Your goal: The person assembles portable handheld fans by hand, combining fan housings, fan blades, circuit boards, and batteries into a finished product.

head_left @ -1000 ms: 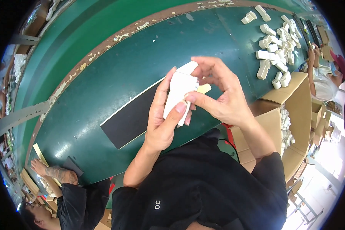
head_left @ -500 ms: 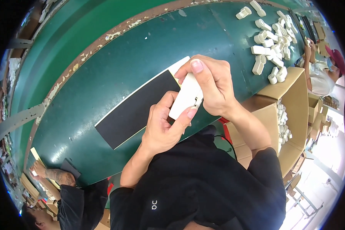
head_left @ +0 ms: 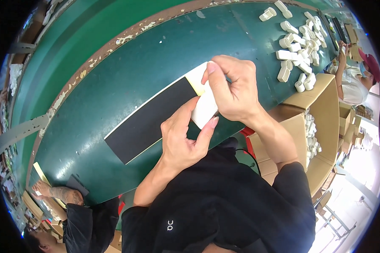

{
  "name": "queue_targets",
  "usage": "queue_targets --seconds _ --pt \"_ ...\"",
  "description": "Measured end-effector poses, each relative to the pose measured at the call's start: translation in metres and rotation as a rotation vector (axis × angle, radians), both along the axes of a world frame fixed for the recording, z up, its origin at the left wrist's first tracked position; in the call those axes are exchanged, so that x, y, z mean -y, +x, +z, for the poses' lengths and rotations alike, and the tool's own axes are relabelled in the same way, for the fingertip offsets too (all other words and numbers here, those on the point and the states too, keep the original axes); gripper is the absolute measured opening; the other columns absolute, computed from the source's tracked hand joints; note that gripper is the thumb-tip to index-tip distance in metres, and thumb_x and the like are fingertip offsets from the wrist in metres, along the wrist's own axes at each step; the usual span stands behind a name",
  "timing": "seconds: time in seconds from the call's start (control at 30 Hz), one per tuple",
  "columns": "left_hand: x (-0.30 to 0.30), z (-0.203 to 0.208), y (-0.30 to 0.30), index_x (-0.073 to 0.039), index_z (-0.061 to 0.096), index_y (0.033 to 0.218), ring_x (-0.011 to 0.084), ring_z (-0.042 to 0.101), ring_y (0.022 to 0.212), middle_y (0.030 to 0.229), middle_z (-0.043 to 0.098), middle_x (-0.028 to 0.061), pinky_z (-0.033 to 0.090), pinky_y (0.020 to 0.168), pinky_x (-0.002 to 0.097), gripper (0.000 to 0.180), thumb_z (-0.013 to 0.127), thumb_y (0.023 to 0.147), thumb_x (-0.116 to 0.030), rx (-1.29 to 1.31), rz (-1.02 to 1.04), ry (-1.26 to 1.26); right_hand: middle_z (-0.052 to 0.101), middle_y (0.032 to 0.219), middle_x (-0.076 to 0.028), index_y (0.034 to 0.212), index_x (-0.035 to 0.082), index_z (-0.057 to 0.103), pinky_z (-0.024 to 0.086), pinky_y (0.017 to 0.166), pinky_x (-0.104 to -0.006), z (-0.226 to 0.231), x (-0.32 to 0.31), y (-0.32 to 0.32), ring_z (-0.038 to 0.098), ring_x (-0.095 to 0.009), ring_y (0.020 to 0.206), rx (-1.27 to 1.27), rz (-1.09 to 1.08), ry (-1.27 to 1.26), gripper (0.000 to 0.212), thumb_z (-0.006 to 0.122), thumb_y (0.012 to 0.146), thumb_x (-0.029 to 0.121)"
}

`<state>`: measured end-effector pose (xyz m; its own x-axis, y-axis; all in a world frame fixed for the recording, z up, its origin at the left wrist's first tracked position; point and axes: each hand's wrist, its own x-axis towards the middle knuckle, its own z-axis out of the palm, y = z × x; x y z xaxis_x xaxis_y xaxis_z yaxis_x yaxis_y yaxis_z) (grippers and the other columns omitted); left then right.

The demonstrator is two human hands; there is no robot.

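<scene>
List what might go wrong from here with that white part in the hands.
The smooth white plastic part sits between the fingers of the left hand and right hand; it could slip onto the green table.
The loose white fittings near the open cardboard box might be knocked if the right arm swings outward.

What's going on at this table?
A person's left hand and right hand hold one white plastic part over the green table, by the right end of a black sheet with pale edges. More white pieces lie loose at the upper right; an open cardboard box below them has white items inside.
</scene>
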<state>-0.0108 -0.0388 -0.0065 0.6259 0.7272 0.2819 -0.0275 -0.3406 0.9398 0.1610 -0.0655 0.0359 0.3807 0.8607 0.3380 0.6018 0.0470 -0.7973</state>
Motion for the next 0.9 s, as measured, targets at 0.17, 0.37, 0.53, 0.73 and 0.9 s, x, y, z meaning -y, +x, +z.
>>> queue_targets --seconds 0.17,0.37,0.53,0.73,0.9 --pt "-0.009 -0.001 -0.001 0.007 0.062 0.121 0.0261 0.075 0.087 0.099 0.074 0.0183 0.058 0.083 0.0349 0.04 0.077 0.09 -0.012 -0.091 -0.256 -0.41 0.049 0.055 -0.009 0.07 0.001 0.061 0.035 0.05 -0.0393 -0.003 0.0 -0.007 0.047 -0.022 0.049 0.195 0.049 -0.132 0.039 0.059 0.101 0.024" --pt "-0.025 -0.03 -0.013 0.011 0.054 0.135 0.0334 0.073 0.108 0.12 0.069 0.027 0.059 0.096 0.0439 0.049 0.065 0.101 -0.022 0.474 -0.538 -1.302 0.066 0.096 -0.013 0.119 -0.001 0.064 0.05 0.084 -0.0371 -0.003 0.003 0.008 0.062 -0.024 0.088 -0.368 0.06 -0.283 0.071 0.036 0.107 0.062" --pt "-0.029 -0.033 -0.015 0.014 0.051 0.138 0.036 0.073 0.107 0.122 0.068 0.0308 0.06 0.097 0.0459 0.056 0.064 0.101 -0.026 0.621 -0.568 -1.327 0.064 0.094 -0.009 0.117 -0.004 0.066 0.047 0.092 -0.0362 -0.006 0.011 0.024 0.057 -0.022 0.093 -0.463 -0.002 -0.303 0.074 0.031 0.109 0.06" --pt "-0.03 -0.027 -0.018 0.013 0.052 0.138 0.0362 0.073 0.108 0.122 0.068 0.0298 0.059 0.097 0.0461 0.055 0.064 0.101 -0.026 0.632 -0.547 -1.302 0.063 0.09 -0.009 0.11 -0.006 0.067 0.046 0.09 -0.0348 -0.009 0.011 0.017 0.056 -0.019 0.091 -0.509 -0.016 -0.314 0.075 0.032 0.109 0.061" --pt "-0.027 -0.012 -0.017 0.01 0.054 0.137 0.0313 0.073 0.106 0.12 0.069 0.0258 0.059 0.097 0.0438 0.049 0.066 0.101 -0.022 0.44 -0.377 -1.013 0.063 0.09 -0.009 0.109 -0.006 0.067 0.046 0.09 -0.0345 -0.007 0.012 0.018 0.056 -0.019 0.091 -0.524 -0.003 -0.327 0.073 0.034 0.109 0.06"
